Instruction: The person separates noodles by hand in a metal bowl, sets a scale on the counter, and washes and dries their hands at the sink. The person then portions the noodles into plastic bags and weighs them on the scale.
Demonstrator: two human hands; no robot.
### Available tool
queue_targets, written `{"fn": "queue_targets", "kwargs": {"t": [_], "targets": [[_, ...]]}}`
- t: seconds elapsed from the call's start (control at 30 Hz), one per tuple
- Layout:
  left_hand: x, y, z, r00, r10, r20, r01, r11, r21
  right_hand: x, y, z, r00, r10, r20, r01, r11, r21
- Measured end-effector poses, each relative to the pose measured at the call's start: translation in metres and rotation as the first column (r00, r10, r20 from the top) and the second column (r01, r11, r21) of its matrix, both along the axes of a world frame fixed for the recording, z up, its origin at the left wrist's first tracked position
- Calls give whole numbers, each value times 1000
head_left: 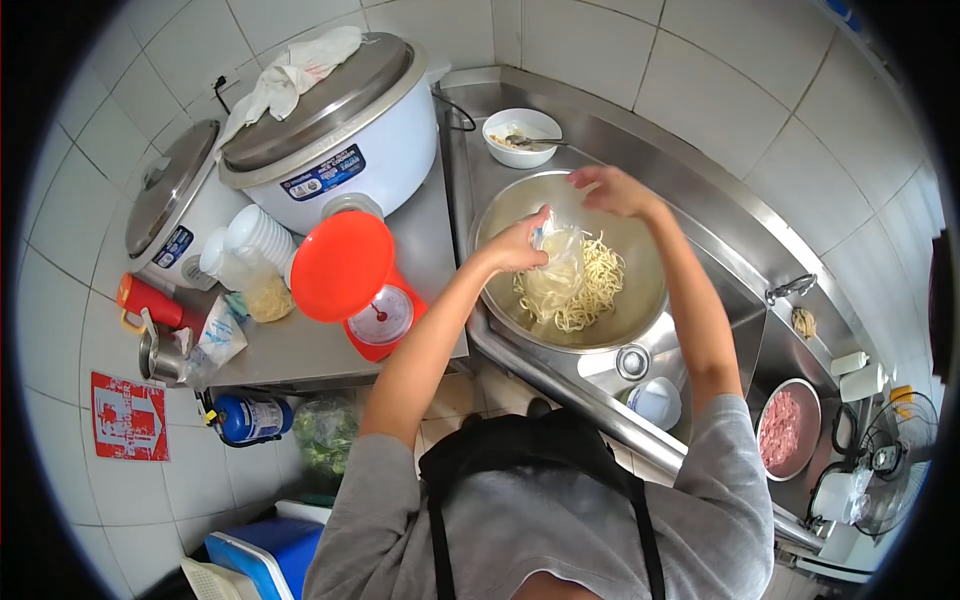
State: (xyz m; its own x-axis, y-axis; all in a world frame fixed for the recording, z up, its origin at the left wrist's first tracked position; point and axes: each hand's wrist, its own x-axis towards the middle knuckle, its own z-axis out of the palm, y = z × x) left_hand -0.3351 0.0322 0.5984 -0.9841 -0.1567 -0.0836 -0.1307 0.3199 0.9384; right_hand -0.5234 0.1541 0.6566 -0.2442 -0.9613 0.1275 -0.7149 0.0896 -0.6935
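Over a large metal mixing bowl [640, 285], my left hand [518, 246] grips a clear plastic bag [555, 275] by its upper part. The bag hangs down inside the bowl, and what is in it is hard to make out. Pale yellow noodles [598, 285] lie loose in the bowl, beside and partly under the bag. My right hand [612, 192] hovers above the bowl's far right rim, fingers apart and holding nothing.
A white bowl with a spoon [522, 137] stands behind the mixing bowl. To the left are an orange-red kitchen scale [345, 265], stacked white containers [262, 235] and two large rice cookers [335, 165]. At right, a metal bowl holds raw minced meat [788, 430], near a faucet [791, 288].
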Motion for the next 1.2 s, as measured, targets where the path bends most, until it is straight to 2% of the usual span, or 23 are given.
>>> {"fn": "queue_targets", "kwargs": {"t": [0.03,0.07,0.13,0.23,0.3,0.33,0.4,0.43,0.57,0.63,0.73,0.8,0.83,0.9,0.97,1.0,1.07,1.13,1.17,1.2], "targets": [[-2,-3,-4,1000,-10,-11,9,1000,-25,-21,-13,-56,976,121,-179,-133,989,-60],[-3,-6,-5,1000,-16,-25,15,999,-52,-16,-13,-73,994,110,-12,-108,986,125],[8,-7,5,1000,-7,17,8,998,-68,2,-13,-86,958,8,285,-148,869,472],[17,-14,10,999,24,43,-22,999,-34,16,-2,-22,993,-9,-117,67,864,499],[16,-17,5,998,45,34,-44,999,-25,7,3,16,991,-72,-111,104,942,319],[14,-17,1,998,50,31,-49,999,-16,14,5,46,991,-66,-119,99,952,290],[11,-17,-5,998,59,22,-59,998,-3,28,8,93,997,-71,-27,75,977,198],[11,-16,-2,998,53,33,-52,999,-3,35,8,111,996,-82,-47,88,985,148],[9,-13,6,999,30,29,-30,1000,-10,56,4,147,988,-137,-70,138,990,22],[8,-13,7,999,24,23,-24,1000,0,63,0,150,991,-112,-71,108,993,-55],[8,-13,11,999,22,44,-23,999,36,65,-11,118,984,-75,-162,91,991,95],[9,-13,10,997,37,62,-41,997,66,45,-20,49,922,85,-378,-59,995,80],[12,-13,11,998,50,43,-53,996,73,44,-19,11,867,12,-498,-60,995,-81],[18,-11,14,997,80,4,-80,993,90,49,-12,-26,882,-125,-455,96,992,-87],[24,-10,17,995,85,-42,-84,996,15,61,-12,-31,937,-301,-178,343,890,300],[24,-17,25,988,96,-118,-100,995,-27,57,-14,-24,949,-288,-126,313,905,290],[29,-29,38,948,118,-296,-151,984,-94,62,-11,40,968,-247,-38,248,930,271],[70,-16,106,966,188,-176,-196,980,-28,80,-15,82,986,-164,35,163,986,33],[82,-20,128,956,254,-150,-249,967,51,88,-22,98,992,-104,68,105,994,-6],[98,-25,151,936,293,-197,-304,952,-31,97,-32,113,995,-38,96,43,997,-56]]}}
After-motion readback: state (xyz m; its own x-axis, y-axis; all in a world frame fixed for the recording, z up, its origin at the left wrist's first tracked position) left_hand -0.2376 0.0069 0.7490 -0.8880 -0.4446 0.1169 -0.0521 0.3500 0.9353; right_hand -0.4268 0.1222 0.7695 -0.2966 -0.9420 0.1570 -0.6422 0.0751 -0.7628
